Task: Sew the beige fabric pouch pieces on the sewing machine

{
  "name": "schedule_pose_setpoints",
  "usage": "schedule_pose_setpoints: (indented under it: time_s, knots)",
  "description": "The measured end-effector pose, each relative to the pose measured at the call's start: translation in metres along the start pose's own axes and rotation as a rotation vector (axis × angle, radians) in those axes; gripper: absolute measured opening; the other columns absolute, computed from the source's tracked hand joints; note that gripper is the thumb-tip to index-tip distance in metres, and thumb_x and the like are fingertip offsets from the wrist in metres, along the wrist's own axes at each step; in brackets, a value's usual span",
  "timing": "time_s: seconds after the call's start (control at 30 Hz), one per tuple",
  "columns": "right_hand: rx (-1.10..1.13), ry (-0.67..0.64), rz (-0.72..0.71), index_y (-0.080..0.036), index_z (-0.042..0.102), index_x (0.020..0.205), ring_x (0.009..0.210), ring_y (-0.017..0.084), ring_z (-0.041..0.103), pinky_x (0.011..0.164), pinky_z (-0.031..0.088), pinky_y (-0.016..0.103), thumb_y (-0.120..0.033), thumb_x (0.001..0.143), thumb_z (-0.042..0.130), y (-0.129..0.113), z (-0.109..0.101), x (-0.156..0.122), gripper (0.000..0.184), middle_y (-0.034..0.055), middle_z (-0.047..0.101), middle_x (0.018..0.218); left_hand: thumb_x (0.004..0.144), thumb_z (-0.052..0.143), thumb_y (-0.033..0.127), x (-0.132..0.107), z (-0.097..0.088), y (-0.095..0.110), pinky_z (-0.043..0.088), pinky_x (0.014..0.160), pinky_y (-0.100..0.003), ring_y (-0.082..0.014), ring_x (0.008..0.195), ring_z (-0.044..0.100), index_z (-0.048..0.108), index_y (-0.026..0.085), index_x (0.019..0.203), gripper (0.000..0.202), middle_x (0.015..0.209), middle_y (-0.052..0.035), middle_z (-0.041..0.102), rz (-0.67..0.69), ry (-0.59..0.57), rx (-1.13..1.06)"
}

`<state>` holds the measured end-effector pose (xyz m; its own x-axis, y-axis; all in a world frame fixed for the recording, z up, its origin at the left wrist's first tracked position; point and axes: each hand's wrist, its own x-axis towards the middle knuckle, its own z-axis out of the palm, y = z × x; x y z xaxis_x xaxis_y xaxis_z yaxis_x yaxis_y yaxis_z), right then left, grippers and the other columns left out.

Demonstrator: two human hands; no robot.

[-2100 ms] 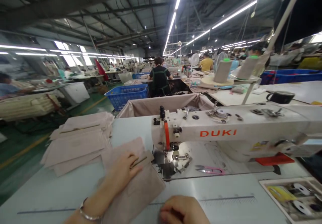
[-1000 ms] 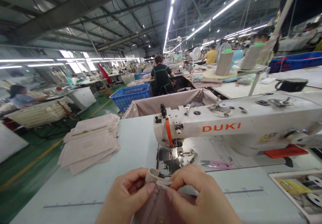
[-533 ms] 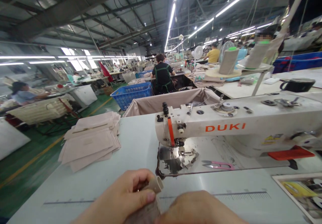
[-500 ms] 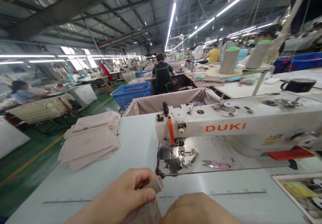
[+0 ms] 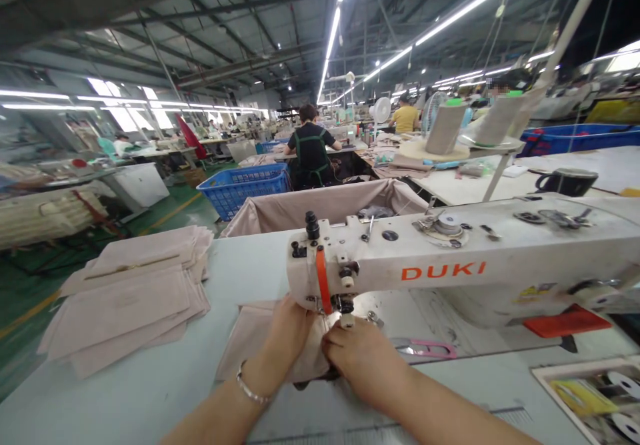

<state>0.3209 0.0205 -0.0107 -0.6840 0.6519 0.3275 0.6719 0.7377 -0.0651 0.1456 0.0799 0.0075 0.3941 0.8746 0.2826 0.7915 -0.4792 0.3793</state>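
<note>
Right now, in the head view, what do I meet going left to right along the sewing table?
Stack of beige fabric pieces → left hand on the fabric piece under the needle → right hand → pink thread snips → red-orange lever → tray of bobbins.

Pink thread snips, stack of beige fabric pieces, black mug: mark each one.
Pink thread snips (image 5: 425, 348), head view, on the pink handle.
Stack of beige fabric pieces (image 5: 127, 295), head view, on the top piece.
Black mug (image 5: 570, 182), head view, on its side wall.
</note>
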Motion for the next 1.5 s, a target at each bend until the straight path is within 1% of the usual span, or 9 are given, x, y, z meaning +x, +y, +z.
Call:
schedule_pose_setpoints:
  time_s: [0.1, 0.23, 0.43, 0.67, 0.9, 1.1, 1.3, 1.37, 1.5]
  knots:
    - [0.015, 0.027, -0.012, -0.015, 0.07, 0.092, 0.093, 0.022, 0.064, 0.082, 0.05, 0.034, -0.013, 0.09, 0.068, -0.004, 0.003, -0.013, 0.003, 0.0055, 0.071, 0.094, 0.096, 0.052, 0.013, -0.026, 0.004, 0.001, 0.053, 0.096, -0.041, -0.0248, 0.105, 0.067, 0.071, 0.02, 0.104, 0.021, 0.107, -0.0087, 0.073, 0.132, -0.026, 0.013]
    - [0.044, 0.108, -0.014, -0.016, 0.067, 0.102, 0.096, 0.02, 0.063, 0.086, 0.05, 0.033, -0.016, 0.094, 0.066, -0.005, 0.013, -0.02, 0.009, 0.0058, 0.071, 0.103, 0.091, 0.048, 0.004, -0.049, 0.008, -0.009, 0.052, 0.104, -0.038, -0.023, 0.117, 0.064, 0.067, 0.025, 0.122, 0.042, 0.124, -0.0045, 0.07, 0.27, -0.042, 0.035]
    - [0.055, 0.241, -0.022, -0.016, 0.064, 0.097, 0.088, 0.02, 0.063, 0.079, 0.047, 0.034, -0.013, 0.093, 0.064, -0.003, 0.02, -0.018, 0.006, 0.0054, 0.071, 0.099, 0.091, 0.049, 0.003, -0.051, 0.008, -0.026, 0.052, 0.106, -0.034, -0.0225, 0.122, 0.063, 0.058, 0.029, 0.138, 0.055, 0.134, -0.0041, 0.066, 0.369, -0.031, 0.08]
    - [0.146, 0.264, -0.086, -0.015, 0.063, 0.1, 0.092, 0.021, 0.063, 0.082, 0.047, 0.036, -0.012, 0.093, 0.057, -0.002, 0.009, -0.02, 0.01, 0.0067, 0.07, 0.095, 0.092, 0.045, 0.0, -0.053, 0.009, -0.012, 0.054, 0.104, -0.036, -0.0217, 0.118, 0.064, 0.061, 0.019, 0.129, 0.045, 0.129, -0.0088, 0.068, 0.377, 0.01, 0.067]
    - [0.159, 0.231, -0.09, -0.015, 0.063, 0.099, 0.097, 0.021, 0.062, 0.095, 0.047, 0.038, -0.01, 0.092, 0.055, -0.003, 0.012, -0.02, 0.012, 0.0078, 0.071, 0.099, 0.093, 0.044, 0.002, -0.051, 0.004, -0.009, 0.055, 0.103, -0.038, -0.0213, 0.112, 0.068, 0.064, 0.022, 0.126, 0.044, 0.12, -0.006, 0.072, 0.386, -0.022, 0.05]
    - [0.151, 0.19, -0.052, -0.016, 0.063, 0.098, 0.093, 0.021, 0.062, 0.091, 0.049, 0.038, -0.012, 0.09, 0.059, -0.003, 0.005, -0.019, 0.01, 0.007, 0.07, 0.096, 0.094, 0.044, 0.004, -0.043, 0.001, -0.01, 0.054, 0.103, -0.037, -0.0224, 0.111, 0.068, 0.066, 0.02, 0.124, 0.04, 0.122, -0.0066, 0.071, 0.389, -0.064, 0.021]
    - [0.114, 0.16, -0.026, -0.015, 0.064, 0.093, 0.092, 0.021, 0.061, 0.091, 0.047, 0.038, -0.008, 0.092, 0.057, -0.008, 0.012, -0.016, 0.01, 0.0059, 0.07, 0.096, 0.096, 0.047, 0.008, -0.041, -0.004, -0.012, 0.056, 0.101, -0.037, -0.0213, 0.111, 0.067, 0.065, 0.023, 0.125, 0.037, 0.12, -0.0066, 0.071, 0.339, -0.082, -0.088]
    - [0.136, 0.144, -0.008, -0.015, 0.065, 0.098, 0.096, 0.021, 0.062, 0.093, 0.045, 0.038, -0.009, 0.094, 0.058, -0.007, 0.005, -0.018, 0.01, 0.0059, 0.071, 0.1, 0.095, 0.055, 0.014, -0.046, -0.009, -0.013, 0.054, 0.104, -0.04, -0.0231, 0.116, 0.065, 0.062, 0.023, 0.13, 0.037, 0.126, -0.0074, 0.069, 0.329, -0.142, -0.078]
    - [0.375, -0.021, 0.074, -0.025, 0.066, 0.108, 0.111, 0.019, 0.06, 0.105, 0.037, 0.038, -0.013, 0.091, 0.065, 0.006, -0.036, -0.028, 0.021, -0.0001, 0.071, 0.111, 0.082, 0.075, 0.026, -0.064, -0.015, -0.015, 0.05, 0.109, -0.05, -0.0323, 0.134, 0.052, 0.051, 0.023, 0.142, 0.065, 0.148, -0.0112, 0.053, 0.367, -0.204, 0.003]
